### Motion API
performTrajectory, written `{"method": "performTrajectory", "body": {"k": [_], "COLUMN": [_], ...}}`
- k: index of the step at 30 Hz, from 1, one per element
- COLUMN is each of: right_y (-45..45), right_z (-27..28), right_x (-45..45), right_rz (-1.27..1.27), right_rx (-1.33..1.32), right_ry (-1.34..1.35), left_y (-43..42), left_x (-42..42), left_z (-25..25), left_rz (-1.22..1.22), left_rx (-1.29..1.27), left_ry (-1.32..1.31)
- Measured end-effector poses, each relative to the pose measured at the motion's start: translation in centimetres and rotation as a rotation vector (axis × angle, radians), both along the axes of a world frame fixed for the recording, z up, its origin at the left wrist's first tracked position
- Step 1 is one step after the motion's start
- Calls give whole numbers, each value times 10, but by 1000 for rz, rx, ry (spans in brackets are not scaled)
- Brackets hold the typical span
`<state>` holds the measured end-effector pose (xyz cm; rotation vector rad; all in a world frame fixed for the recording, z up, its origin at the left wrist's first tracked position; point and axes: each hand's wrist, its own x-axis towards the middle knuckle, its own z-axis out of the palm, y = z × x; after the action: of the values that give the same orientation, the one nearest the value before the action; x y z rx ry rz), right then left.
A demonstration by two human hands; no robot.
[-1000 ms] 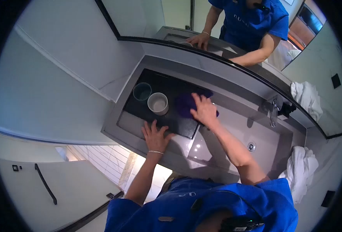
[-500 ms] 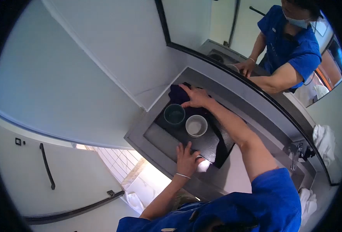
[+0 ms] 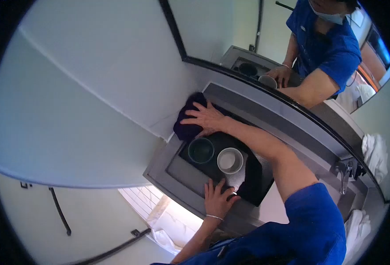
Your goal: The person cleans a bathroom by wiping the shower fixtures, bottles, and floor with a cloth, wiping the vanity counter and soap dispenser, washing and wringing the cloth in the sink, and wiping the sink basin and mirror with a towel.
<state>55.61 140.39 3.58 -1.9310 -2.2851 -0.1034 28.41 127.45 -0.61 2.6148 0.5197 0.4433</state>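
Observation:
My right hand (image 3: 206, 118) lies with spread fingers on a bunched dark purple cloth (image 3: 187, 126), pressing it at the counter corner against the wall. Just below that hand stands a dark green cup (image 3: 190, 154), and beside it a white cup (image 3: 220, 167). Both are upright on a dark, shiny tray-like surface (image 3: 248, 194). My left hand (image 3: 218, 199), a band at its wrist, rests near the front edge below the white cup. Its fingers are apart, with nothing visible in them.
A long black-framed mirror (image 3: 265, 84) runs along the back and reflects a person in blue. To the right are a sink (image 3: 274, 203) and a metal faucet (image 3: 346, 176). White towels (image 3: 375, 154) hang at the right. A pale wall panel (image 3: 80, 128) borders the counter's left.
My right hand and the purple cloth have shifted left toward the wall, and more of the cloth shows. A white patch by my left hand has mostly gone from view. The camera view has tilted.

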Motion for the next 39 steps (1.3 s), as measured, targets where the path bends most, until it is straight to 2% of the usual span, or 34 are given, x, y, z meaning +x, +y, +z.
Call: {"method": "performTrajectory", "body": {"k": [1,3,4,7,11,13,15,17,19,21,25,27,28,30,31,32,33,35,36,37,39], "right_y": [1,-6,-14,-47,-169,-242,-307,-359,-402,-436,-457,-476,-487,-486,-493,-498,-497,-469,-458,-461,-482], "right_z": [0,-4,-5,-8,2,7,12,19,17,10,28,39,41,98,93,96,91,91,93,52,44], "right_x": [9,28,42,87,75,62,47,31,25,22,-8,-25,-38,-96,-116,-139,-168,-219,-250,-275,-302], "right_rz": [-19,-172,-273,-454,-578,-663,-892,-1138,-1337,-1451,-1576,-1494,-1338,-1152,-1067,-1014,-1021,-779,-828,-872,-1129], "right_rx": [11,-89,-56,-63,-115,-55,-99,-143,-174,-186,-206,94,305,393,430,325,272,69,-88,-158,-82], "right_ry": [-1,157,215,253,196,328,377,278,325,133,154,504,802,1190,1381,1358,1188,767,620,558,535], "left_y": [3,4,4,5,6,4,6,9,8,10,16,18,18,28,32,33,28,10,-2,-12,-38], "left_x": [2,5,1,1,3,7,14,17,19,20,23,26,26,28,29,27,23,29,32,35,46], "left_z": [0,0,2,5,-1,1,0,-10,-12,-7,-6,-5,5,12,14,26,48,75,83,85,74], "left_rz": [23,24,26,44,40,37,53,49,47,41,27,28,44,13,-15,-43,-12,-55,-92,-126,-521], "left_rx": [-18,-26,-26,-8,-24,20,58,68,75,97,68,168,212,165,114,117,113,118,59,-8,-111], "left_ry": [1,24,60,54,-37,-45,-42,-53,-61,-73,29,31,119,191,271,267,316,355,243,134,-73]}}
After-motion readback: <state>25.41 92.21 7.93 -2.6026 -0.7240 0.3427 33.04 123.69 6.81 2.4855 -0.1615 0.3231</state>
